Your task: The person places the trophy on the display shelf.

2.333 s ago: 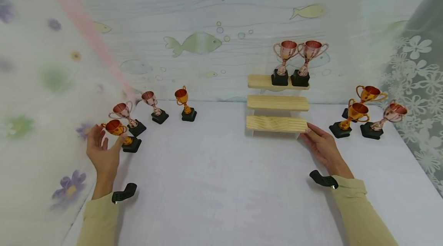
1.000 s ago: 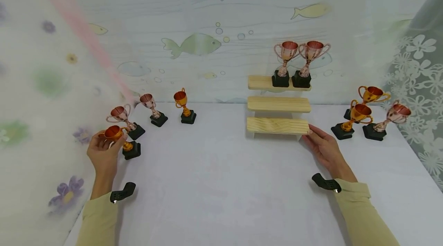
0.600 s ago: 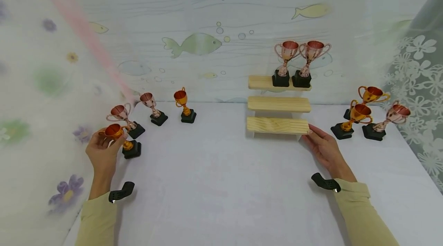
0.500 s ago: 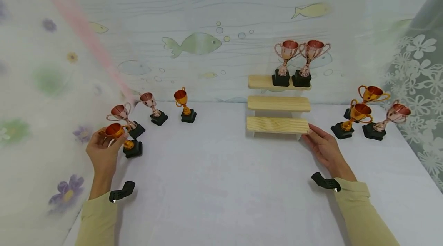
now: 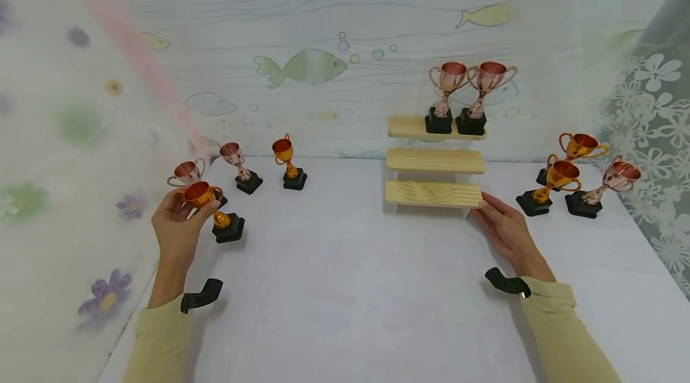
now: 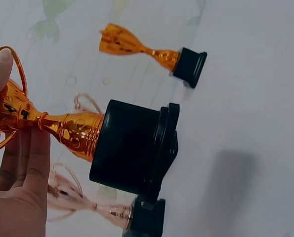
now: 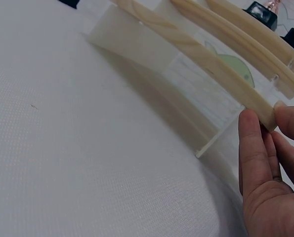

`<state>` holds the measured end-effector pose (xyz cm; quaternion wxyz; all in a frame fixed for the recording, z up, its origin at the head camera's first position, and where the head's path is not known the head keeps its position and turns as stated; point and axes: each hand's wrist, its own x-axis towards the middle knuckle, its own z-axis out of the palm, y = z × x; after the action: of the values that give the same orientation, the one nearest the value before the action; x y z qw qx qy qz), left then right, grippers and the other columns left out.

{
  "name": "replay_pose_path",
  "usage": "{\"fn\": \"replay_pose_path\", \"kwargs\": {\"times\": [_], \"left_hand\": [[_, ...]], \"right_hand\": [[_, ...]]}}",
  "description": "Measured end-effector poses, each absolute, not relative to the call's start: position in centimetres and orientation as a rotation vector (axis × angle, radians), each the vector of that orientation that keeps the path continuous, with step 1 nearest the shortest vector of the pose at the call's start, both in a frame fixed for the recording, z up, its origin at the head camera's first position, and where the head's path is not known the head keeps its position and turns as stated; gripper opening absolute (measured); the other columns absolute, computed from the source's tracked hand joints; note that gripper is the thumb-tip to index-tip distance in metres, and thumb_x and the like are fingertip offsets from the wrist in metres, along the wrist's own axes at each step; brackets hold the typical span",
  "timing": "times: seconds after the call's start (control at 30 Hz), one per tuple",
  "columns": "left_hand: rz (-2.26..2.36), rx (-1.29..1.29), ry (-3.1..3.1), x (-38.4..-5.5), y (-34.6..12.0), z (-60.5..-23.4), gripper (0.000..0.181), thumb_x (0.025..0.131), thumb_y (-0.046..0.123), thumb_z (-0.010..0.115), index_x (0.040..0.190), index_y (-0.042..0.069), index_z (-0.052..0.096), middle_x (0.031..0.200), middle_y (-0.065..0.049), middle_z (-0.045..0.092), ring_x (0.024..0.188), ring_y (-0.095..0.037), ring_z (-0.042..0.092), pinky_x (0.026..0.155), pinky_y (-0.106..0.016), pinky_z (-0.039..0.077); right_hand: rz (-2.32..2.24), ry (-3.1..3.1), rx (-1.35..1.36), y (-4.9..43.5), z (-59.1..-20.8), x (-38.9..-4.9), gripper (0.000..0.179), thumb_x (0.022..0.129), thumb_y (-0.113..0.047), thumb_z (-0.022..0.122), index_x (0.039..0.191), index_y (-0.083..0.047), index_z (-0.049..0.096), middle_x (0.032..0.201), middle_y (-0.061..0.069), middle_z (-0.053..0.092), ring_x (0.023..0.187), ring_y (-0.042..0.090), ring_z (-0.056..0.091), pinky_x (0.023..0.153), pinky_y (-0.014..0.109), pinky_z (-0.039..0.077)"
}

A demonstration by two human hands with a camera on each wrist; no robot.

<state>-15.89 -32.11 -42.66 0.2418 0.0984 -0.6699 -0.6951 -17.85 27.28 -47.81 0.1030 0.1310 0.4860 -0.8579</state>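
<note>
My left hand [image 5: 179, 230] grips a gold trophy cup [image 5: 199, 193] by its bowl and handles. In the left wrist view its black base [image 6: 132, 145] hangs clear of the white surface, with a shadow below. My right hand [image 5: 505, 228] pinches the right end of the lowest wooden step [image 5: 433, 193] of a three-step display stand; thumb and fingers [image 7: 253, 143] are on that end in the right wrist view. Two rose-gold trophies [image 5: 447, 98] [image 5: 478, 98] stand side by side on the top step, toward its right.
Behind the held trophy stand a rose-gold trophy [image 5: 185, 173], another rose-gold trophy [image 5: 237, 162] and a gold trophy [image 5: 286, 158]. To the stand's right are two gold trophies [image 5: 562, 176] [image 5: 581, 146] and a rose-gold trophy [image 5: 620, 176]. A fish-print curtain [image 5: 302, 23] hangs behind.
The left hand has closed on the gold trophy, lifted it and carried it slightly right, now partly covering the rose-gold trophy behind. The right hand has kept its hold on the step.
</note>
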Motion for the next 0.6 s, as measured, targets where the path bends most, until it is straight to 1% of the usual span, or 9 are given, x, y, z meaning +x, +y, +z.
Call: {"fn": "replay_pose_path", "kwargs": {"times": [0.07,0.3,0.4,0.6], "left_hand": [[-1.909,0.239,-1.853,-15.9,-31.4,-42.6,0.047,0.082,-0.007,0.080,0.124,0.005,0.064,0.118,-0.001,0.068,0.105,-0.015,0.066,0.085,-0.013,0.055],[-1.815,0.142,-2.045,-16.1,-28.2,-42.4,0.043,0.085,-0.007,0.078,0.121,0.009,0.062,0.115,0.004,0.067,0.104,-0.013,0.064,0.087,-0.012,0.055],[-1.803,0.067,-2.109,-16.5,-26.7,-42.4,0.043,0.085,-0.006,0.077,0.123,0.007,0.060,0.117,0.003,0.066,0.107,-0.014,0.064,0.088,-0.013,0.055],[-1.832,-0.072,-2.150,-17.8,-24.0,-42.4,0.045,0.085,-0.007,0.077,0.125,0.000,0.057,0.119,0.000,0.064,0.107,-0.016,0.064,0.089,-0.017,0.056]], "right_hand": [[-2.533,1.438,0.390,27.3,-47.8,-17.8,0.079,0.100,-0.012,0.064,0.163,-0.006,0.016,0.114,-0.010,0.067,0.103,0.002,0.069,0.096,0.020,0.054],[-2.550,1.422,0.410,27.6,-47.9,-17.9,0.081,0.098,-0.013,0.066,0.162,-0.006,0.017,0.114,-0.010,0.069,0.102,0.003,0.070,0.094,0.020,0.055],[-2.541,1.436,0.405,27.6,-48.0,-18.0,0.081,0.099,-0.014,0.066,0.162,-0.006,0.017,0.116,-0.010,0.065,0.103,0.002,0.069,0.094,0.020,0.055],[-2.527,1.468,0.408,27.5,-48.1,-18.1,0.081,0.099,-0.015,0.066,0.162,-0.006,0.018,0.118,-0.010,0.061,0.103,0.001,0.069,0.093,0.019,0.055]]}}
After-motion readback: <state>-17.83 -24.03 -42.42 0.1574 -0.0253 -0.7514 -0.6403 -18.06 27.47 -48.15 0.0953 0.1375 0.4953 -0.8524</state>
